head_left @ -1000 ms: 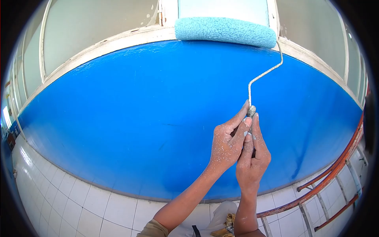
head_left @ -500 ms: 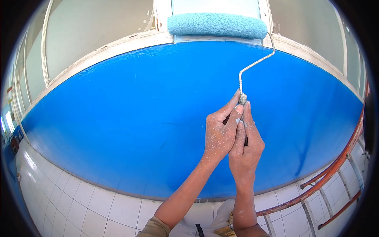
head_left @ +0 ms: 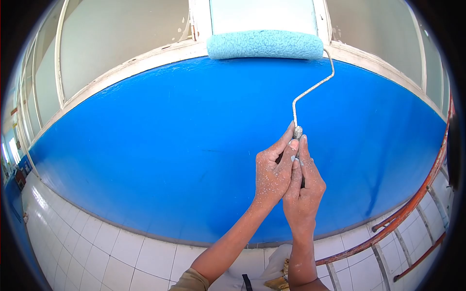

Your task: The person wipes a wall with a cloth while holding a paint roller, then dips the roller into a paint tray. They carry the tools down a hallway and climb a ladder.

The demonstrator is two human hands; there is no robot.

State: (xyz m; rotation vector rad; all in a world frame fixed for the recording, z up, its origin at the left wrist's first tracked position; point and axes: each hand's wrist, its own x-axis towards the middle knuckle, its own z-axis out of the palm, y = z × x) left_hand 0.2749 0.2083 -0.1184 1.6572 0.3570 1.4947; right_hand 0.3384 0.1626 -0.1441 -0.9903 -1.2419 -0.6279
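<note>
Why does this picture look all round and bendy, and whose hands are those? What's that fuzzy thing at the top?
The picture comes from a small camera worn on a person's head, looking forward and down at their own hands. Its lens bends straight edges into curves, so the wall looks round.

The left hand and right hand, both speckled with paint, are wrapped together around the handle of a paint roller. A thin bent metal rod joins the handle to the fuzzy roller, which rests at the top edge of the blue wall, against a pale window frame. Below the blue part are white tiles. At the right is a reddish metal ladder.
</note>
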